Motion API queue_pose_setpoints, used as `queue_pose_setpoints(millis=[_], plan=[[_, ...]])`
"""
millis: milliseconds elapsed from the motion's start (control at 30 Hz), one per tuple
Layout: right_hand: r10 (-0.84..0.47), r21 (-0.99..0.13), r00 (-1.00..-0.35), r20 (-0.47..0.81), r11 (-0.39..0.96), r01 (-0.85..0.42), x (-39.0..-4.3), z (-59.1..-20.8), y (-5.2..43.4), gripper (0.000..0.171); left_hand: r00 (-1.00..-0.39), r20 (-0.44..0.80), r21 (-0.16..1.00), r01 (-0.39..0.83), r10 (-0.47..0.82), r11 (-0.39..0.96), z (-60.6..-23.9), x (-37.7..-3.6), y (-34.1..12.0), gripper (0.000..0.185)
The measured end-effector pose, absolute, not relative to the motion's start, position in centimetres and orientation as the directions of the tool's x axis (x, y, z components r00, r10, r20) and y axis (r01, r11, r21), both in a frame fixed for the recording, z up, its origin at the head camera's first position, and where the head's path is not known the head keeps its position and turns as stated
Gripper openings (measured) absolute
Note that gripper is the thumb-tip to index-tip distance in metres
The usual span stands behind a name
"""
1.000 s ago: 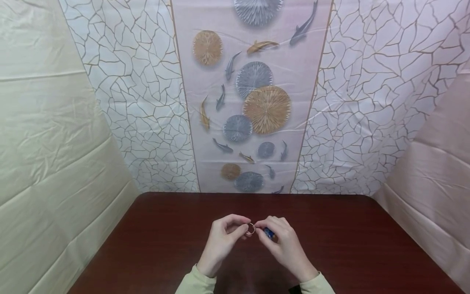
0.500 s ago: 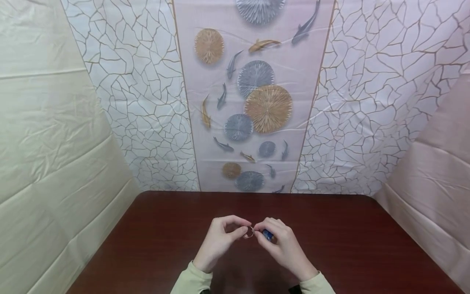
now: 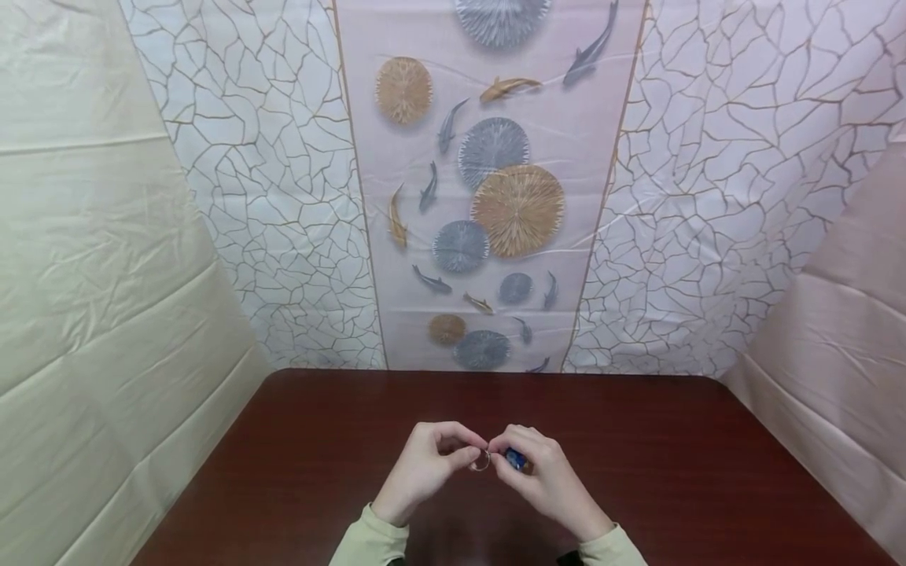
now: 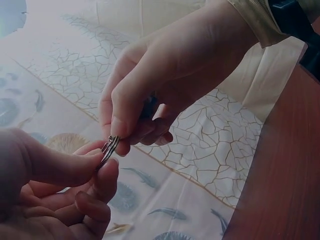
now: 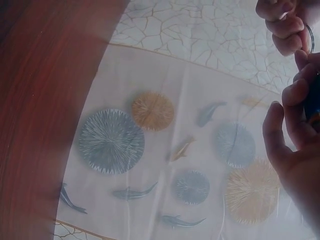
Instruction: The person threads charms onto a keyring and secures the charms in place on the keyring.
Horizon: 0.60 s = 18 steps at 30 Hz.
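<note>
A thin metal split ring [image 4: 108, 151] is pinched between the thumb and forefinger of my left hand [image 3: 425, 470]. Opposite it, my right hand [image 3: 541, 472] brings its thumb and forefinger to the ring's edge, with the fingertips of both hands almost meeting. A small, shiny blue object [image 3: 515, 458] sits in the curl of the right fingers, mostly hidden by them. In the right wrist view, dark blue with a touch of orange shows on this blue object [image 5: 313, 100]. I cannot tell how it joins the ring.
Both hands are held over a dark red-brown table [image 3: 318, 440]. Behind its far edge hangs a patterned cloth [image 3: 488, 275] with fish and round motifs. Pale cloth drapes [image 3: 141, 377] flank the left side, pinkish ones [image 3: 814, 338] the right.
Both hands have lowered slightly toward the person. The ring has turned a little between the fingertips, and the left fingertips now sit closer to the right ones.
</note>
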State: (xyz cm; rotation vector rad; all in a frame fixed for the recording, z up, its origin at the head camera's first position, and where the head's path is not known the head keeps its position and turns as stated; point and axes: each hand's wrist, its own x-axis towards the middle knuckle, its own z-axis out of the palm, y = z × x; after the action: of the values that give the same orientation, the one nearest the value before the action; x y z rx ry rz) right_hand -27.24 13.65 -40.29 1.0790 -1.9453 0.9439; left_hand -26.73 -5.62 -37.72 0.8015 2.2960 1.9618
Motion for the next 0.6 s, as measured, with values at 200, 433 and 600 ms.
queue_pose_setpoints(millis=[200,433,600], plan=[[-0.357,-0.265,-0.413,0.838,0.396,-0.879,-27.15,-40.16,13.61,0.026,-0.880,0.279,0.938,0.336,0.383,0.090,-37.54,-26.77,-5.60,0.015],[-0.296,-0.295,-0.434,0.851,0.413,-0.862,-27.19,-40.23,13.59,0.028,-0.918,0.254,0.961,0.276,0.304,0.031,-37.44,-26.71,-5.42,0.025],[-0.299,-0.306,-0.434,0.850,0.392,-0.868,-27.31,-40.30,13.63,0.027,-0.943,0.224,0.973,0.231,0.247,0.001,-37.54,-26.81,-5.49,0.023]])
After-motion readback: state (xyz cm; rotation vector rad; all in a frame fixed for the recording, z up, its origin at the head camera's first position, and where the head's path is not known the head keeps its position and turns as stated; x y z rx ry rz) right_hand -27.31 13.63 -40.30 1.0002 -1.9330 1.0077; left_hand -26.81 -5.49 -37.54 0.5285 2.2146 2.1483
